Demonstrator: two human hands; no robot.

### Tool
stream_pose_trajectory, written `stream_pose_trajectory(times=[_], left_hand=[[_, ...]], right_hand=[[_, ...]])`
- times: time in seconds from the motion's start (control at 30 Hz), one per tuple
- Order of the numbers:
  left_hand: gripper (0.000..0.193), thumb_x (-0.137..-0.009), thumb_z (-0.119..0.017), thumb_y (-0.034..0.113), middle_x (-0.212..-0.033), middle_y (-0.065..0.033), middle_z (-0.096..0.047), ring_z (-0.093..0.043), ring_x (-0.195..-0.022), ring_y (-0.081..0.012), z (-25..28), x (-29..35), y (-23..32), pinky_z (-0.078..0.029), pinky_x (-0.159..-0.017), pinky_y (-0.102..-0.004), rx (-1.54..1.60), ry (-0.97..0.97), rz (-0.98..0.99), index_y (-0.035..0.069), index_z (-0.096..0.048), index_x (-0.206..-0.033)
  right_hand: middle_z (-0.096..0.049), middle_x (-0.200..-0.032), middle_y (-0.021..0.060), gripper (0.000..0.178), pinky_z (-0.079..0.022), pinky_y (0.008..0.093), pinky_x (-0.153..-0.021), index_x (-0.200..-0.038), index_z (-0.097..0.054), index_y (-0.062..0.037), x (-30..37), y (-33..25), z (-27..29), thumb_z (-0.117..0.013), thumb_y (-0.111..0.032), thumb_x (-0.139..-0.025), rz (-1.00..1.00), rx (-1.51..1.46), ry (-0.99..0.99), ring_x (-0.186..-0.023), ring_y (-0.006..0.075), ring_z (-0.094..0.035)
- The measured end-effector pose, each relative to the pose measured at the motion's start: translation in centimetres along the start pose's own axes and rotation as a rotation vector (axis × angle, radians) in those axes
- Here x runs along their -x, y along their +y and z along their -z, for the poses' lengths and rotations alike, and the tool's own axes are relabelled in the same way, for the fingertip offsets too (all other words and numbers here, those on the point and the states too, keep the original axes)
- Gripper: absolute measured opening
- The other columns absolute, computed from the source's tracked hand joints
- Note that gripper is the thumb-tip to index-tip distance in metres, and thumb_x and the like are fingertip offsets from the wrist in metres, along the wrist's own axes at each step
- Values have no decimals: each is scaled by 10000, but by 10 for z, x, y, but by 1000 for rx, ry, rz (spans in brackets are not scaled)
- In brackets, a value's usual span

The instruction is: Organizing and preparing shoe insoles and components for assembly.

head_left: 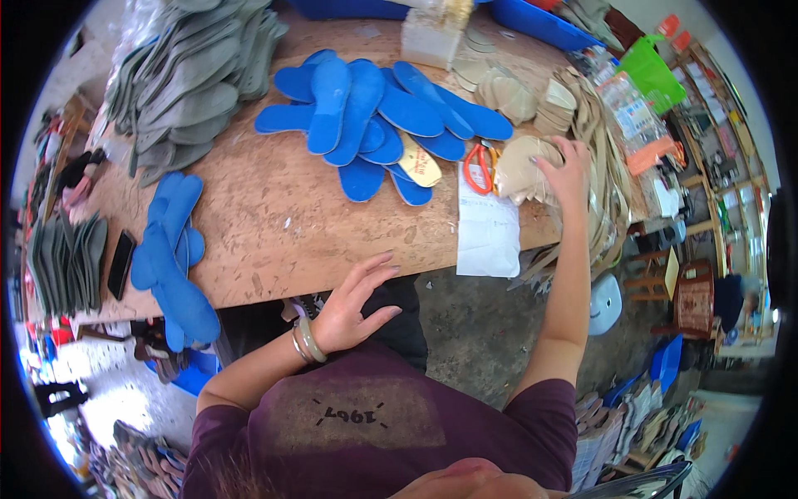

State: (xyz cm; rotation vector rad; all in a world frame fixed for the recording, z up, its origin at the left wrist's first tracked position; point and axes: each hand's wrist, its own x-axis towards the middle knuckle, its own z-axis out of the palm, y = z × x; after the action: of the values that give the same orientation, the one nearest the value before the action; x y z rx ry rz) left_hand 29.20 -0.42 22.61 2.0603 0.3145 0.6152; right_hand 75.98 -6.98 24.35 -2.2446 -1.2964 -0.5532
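Nearest, over the dark purple cloth shirt, the left hand hangs empty, fingers loosely spread and nothing grasped, just short of the table edge; a smooth pale green bangle circles its wrist. To its left, long flexible blue insoles with rounded ends lie crossed and partly over the edge, perhaps put aside from the main heap.

Across the worn brown wooden table, a flat creased white paper sheet also reaches the edge. Just beyond it sits the stack of thin beige rounded pieces, at the table's right. The right hand touches this stack, thumb on top and fingers bent over the right side, perhaps to steady it; I cannot tell whether any piece is pinched. A tool with looped red handles lies just left, seemingly kept within reach.

Farther off, matte blue insoles fan out in an overlapping heap, a stiff-looking yellow insole-shaped piece among them. Grey, soft-looking insoles rise in layered piles at the far left, probably grouped by kind, and a bright green plastic basket stands far right
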Motion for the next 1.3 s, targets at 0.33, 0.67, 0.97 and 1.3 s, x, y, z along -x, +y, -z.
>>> stream_pose_trajectory(times=[0.33,0.67,0.97,1.3], left_hand=[[557,-848,-706,144,-1444,-150,-393,-494,-1257,-345,-1,18,6,-472,-1001,-409,-37,-17,-23,79,-470,-1348],[482,-857,-693,143,-1392,-127,-466,-516,-1233,-320,7,24,12,-473,-992,-383,-28,-5,-51,86,-530,-1306],[347,-863,-683,81,-1290,-137,-565,-563,-1179,-306,37,35,10,-464,-979,-378,0,84,12,54,-612,-1201],[275,-845,-692,75,-1224,-125,-605,-600,-1107,-301,50,34,6,-488,-930,-373,-73,172,-25,46,-653,-1116]], right_hand=[[-475,-1356,168,745,-385,349,-1037,-1414,-408,3,12,29,-35,-771,-207,-797,-707,-828,13,-1236,258,-481],[-299,-1506,184,983,-272,423,-1133,-1520,-218,-54,-1,-14,-26,-813,-164,-744,-712,-738,94,-1383,298,-330],[-406,-1383,208,973,-323,429,-1113,-1465,-293,-25,11,-70,-1,-856,-146,-681,49,-416,230,-1331,337,-376],[-396,-1446,228,1047,-345,380,-1098,-1495,-160,41,9,-101,-21,-814,-119,-693,-289,-525,-18,-1319,321,-429]])
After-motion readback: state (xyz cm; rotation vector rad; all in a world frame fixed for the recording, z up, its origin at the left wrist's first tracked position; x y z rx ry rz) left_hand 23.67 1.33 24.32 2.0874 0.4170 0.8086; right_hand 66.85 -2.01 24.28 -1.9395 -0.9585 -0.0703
